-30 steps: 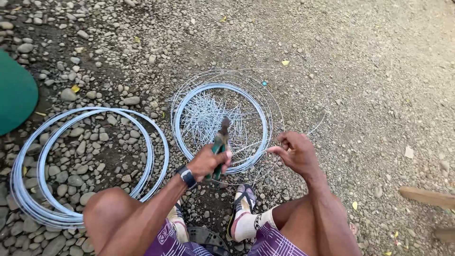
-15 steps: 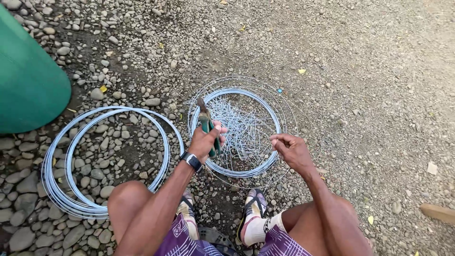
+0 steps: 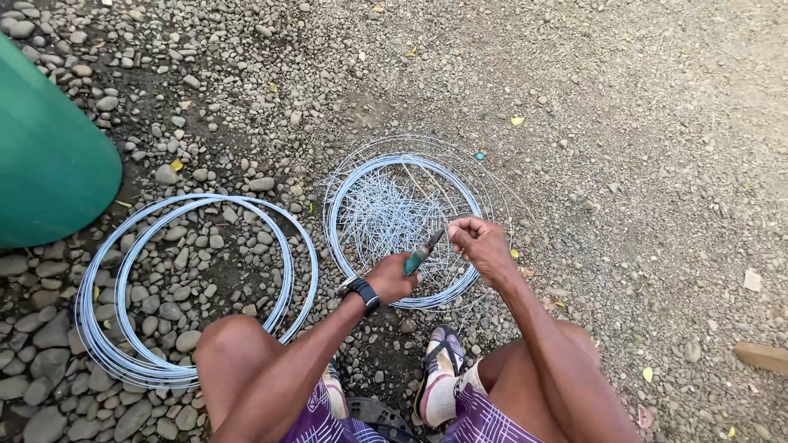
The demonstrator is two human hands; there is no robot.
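- Nearest the camera, the person squats on gravel, bare knees apart, in purple patterned shorts (image 3: 480,422); a shoe (image 3: 441,365) with a white sock shows between the legs, toe pointing away.
- The left forearm reaches forward from the left knee, with a dark wristwatch (image 3: 361,291) on the wrist.
- The left hand (image 3: 392,277) is closed around the green handles of a pair of pliers (image 3: 423,253), whose dark nose points up and to the right, towards the other hand.
- The right hand (image 3: 480,243) is clenched with fingers curled in, just beside the tip of the pliers; it seems to pinch a thin wire, but the strand is too fine to tell for certain.
- Both hands hover over the near edge of a small coil of bright wire (image 3: 402,226) lying flat on the ground, straight ahead of the knees.
- Inside that coil lies a heap of short cut wire pieces (image 3: 386,215), crossed in all directions; looser strands ring the coil outside.
- To the left, near the left knee, lies a larger coil of wire (image 3: 193,287), flat on rounded stones, well apart from the hands.
- Farther left, a big green rounded container (image 3: 45,168) fills the edge of the view.
- Beyond everything stretches grey gravel ground (image 3: 640,107) with a few yellow leaves.
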